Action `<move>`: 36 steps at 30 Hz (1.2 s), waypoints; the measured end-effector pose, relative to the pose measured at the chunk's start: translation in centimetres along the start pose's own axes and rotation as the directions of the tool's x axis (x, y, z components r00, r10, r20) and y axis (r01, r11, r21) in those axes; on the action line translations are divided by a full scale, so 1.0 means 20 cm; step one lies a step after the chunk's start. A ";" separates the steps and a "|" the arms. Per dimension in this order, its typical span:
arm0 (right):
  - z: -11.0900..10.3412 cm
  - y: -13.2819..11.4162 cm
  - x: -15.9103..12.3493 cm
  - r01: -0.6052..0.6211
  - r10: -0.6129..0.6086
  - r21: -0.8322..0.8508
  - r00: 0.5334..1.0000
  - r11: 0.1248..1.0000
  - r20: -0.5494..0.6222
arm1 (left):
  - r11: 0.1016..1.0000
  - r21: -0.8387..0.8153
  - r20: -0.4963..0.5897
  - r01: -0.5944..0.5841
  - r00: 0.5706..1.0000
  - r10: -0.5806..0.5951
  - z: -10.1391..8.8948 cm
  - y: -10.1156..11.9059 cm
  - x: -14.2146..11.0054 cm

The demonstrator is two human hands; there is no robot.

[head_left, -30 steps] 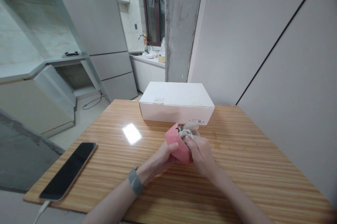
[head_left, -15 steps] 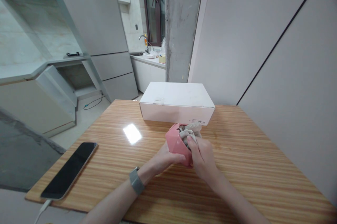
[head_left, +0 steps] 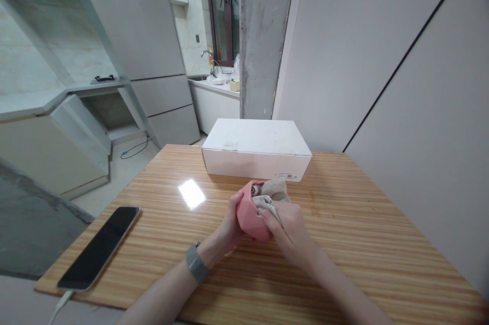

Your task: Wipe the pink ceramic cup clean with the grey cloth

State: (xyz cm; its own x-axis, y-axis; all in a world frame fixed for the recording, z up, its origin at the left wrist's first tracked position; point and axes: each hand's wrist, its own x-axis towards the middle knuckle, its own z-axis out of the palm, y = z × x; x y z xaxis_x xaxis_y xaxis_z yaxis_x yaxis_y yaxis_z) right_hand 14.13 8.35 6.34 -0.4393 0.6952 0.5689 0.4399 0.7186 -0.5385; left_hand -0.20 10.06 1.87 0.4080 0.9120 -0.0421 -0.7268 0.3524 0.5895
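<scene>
My left hand (head_left: 228, 224) is wrapped round the left side of a pink faceted pot-like container (head_left: 252, 220), tilted so its opening faces right and up. Held in the fingers of my right hand (head_left: 290, 225) is a greyish-beige cloth (head_left: 275, 190), bunched at the container's opening and partly inside it. Some of the cloth folds over the rim. A small round detail shows inside the opening, too small to make out. Both hands are above the wooden table, in front of a white box.
The white box (head_left: 256, 154) lies at the back of the wooden table (head_left: 355, 243). A phone (head_left: 100, 249) with a white cable (head_left: 61, 304) plugged in rests by the left edge. Beyond stand a fridge (head_left: 133, 24) and a sink counter (head_left: 216, 98).
The pink container has turned in my left hand, whose thumb has moved up to the rim from the lower side. My right hand has shifted slightly left and the cloth has changed its folds.
</scene>
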 end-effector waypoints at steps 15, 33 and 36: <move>0.03 0.03 -0.01 -0.208 0.211 0.047 0.975 0.977 -0.073 | 0.988 0.145 0.196 -0.059 0.980 0.029 0.00 0.01 -0.03; -0.08 0.04 -0.01 0.098 -0.102 0.063 0.993 0.993 0.059 | 0.989 0.139 0.112 0.046 0.992 -0.061 -0.02 0.02 -0.03; -0.09 0.03 -0.01 0.187 -0.196 0.103 0.976 0.977 0.094 | 0.996 0.063 0.065 0.062 0.996 -0.067 -0.02 0.02 -0.02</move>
State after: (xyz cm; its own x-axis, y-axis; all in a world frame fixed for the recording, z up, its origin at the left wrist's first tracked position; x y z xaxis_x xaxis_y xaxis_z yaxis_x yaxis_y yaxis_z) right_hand 15.93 8.66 7.08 -0.5889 0.5386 0.6026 0.2673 0.8334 -0.4837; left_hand -0.80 9.81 1.84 0.4907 0.8709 -0.0284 -0.6637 0.3947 0.6354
